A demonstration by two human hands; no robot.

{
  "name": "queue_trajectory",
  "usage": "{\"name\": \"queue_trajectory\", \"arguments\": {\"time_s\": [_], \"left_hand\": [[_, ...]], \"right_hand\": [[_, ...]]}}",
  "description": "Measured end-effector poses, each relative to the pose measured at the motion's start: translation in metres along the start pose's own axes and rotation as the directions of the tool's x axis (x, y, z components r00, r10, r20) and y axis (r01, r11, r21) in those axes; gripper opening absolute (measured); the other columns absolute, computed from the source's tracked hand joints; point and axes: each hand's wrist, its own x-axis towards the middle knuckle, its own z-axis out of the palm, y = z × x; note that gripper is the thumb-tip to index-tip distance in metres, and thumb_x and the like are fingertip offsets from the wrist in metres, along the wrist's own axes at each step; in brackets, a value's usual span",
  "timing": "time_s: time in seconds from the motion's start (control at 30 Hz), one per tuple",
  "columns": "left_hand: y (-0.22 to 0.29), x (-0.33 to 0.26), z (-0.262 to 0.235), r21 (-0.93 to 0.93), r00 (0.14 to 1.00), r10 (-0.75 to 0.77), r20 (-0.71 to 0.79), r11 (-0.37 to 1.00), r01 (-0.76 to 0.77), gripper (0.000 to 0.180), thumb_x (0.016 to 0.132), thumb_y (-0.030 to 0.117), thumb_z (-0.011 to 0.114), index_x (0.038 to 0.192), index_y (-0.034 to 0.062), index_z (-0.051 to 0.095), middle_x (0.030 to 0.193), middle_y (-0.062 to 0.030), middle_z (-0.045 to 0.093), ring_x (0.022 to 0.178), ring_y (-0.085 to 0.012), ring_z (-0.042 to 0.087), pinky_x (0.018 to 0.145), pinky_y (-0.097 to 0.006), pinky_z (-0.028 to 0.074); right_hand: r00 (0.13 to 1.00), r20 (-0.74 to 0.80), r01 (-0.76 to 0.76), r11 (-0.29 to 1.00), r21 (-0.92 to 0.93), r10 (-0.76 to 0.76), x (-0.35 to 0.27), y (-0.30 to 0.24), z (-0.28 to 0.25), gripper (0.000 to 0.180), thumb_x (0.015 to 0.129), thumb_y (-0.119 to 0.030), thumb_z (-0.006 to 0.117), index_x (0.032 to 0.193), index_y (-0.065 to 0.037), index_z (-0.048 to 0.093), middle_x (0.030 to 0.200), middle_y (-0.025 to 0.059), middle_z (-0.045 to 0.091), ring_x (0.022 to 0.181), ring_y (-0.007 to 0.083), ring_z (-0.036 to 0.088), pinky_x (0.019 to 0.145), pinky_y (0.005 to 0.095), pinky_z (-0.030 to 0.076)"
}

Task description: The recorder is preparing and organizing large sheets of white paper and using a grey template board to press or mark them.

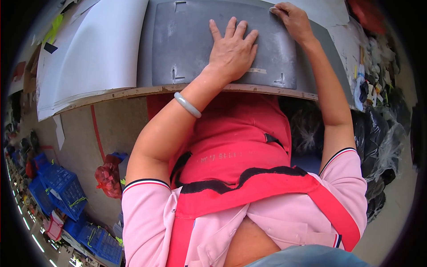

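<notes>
My left hand [232, 52] lies flat on a dark grey panel [187, 49], fingers spread. The panel has rounded corners, small angled cut-outs near them and pale chalky smears. It rests on a larger grey sheet [313, 66] that shows past its right side. At the panel's far right corner my right hand [293, 20] is closed in a pinch on a small whitish piece [272, 9]. That piece is mostly hidden by the fingers, so its kind is unclear. A short pale strip [257, 70] sits on the panel beside my left wrist.
A stack of large white sheets [95, 53] covers the table's left part, its near edge curling over the worn table edge [129, 92]. Blue plastic crates [66, 182] stand on the floor at left, near a red mesh bag [108, 180]. Plastic-wrapped black bundles [376, 138] crowd the right side.
</notes>
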Motion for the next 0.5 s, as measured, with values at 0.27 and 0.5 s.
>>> {"name": "queue_trajectory", "arguments": {"time_s": [0.27,0.5], "left_hand": [[0.001,-0.003,0.004,0.002,1.000,-0.015,-0.027,1.000,0.015,0.038,0.097,0.032,0.055,0.133,0.0179,0.059,0.141,-0.0119,0.050,0.140,-0.0353,0.038,0.109,-0.076,0.018],[-0.005,-0.004,0.003,0.007,1.000,-0.020,-0.021,1.000,0.020,0.039,0.098,0.034,0.054,0.133,0.0178,0.059,0.142,-0.0119,0.050,0.141,-0.0349,0.038,0.109,-0.076,0.018]], "right_hand": [[0.703,-0.124,-0.618,0.516,-0.593,0.700,0.009,-0.031,-0.007,0.023,0.095,-0.026,0.068,0.101,-0.004,0.070,0.075,-0.0012,0.065,0.065,0.0086,0.058,0.063,0.0256,0.050],[0.749,-0.250,-0.620,0.517,-0.590,0.614,0.016,-0.036,0.011,0.014,0.089,-0.013,0.067,0.085,0.000,0.068,0.071,0.0087,0.064,0.065,0.0191,0.063,0.062,0.0347,0.050]]}}
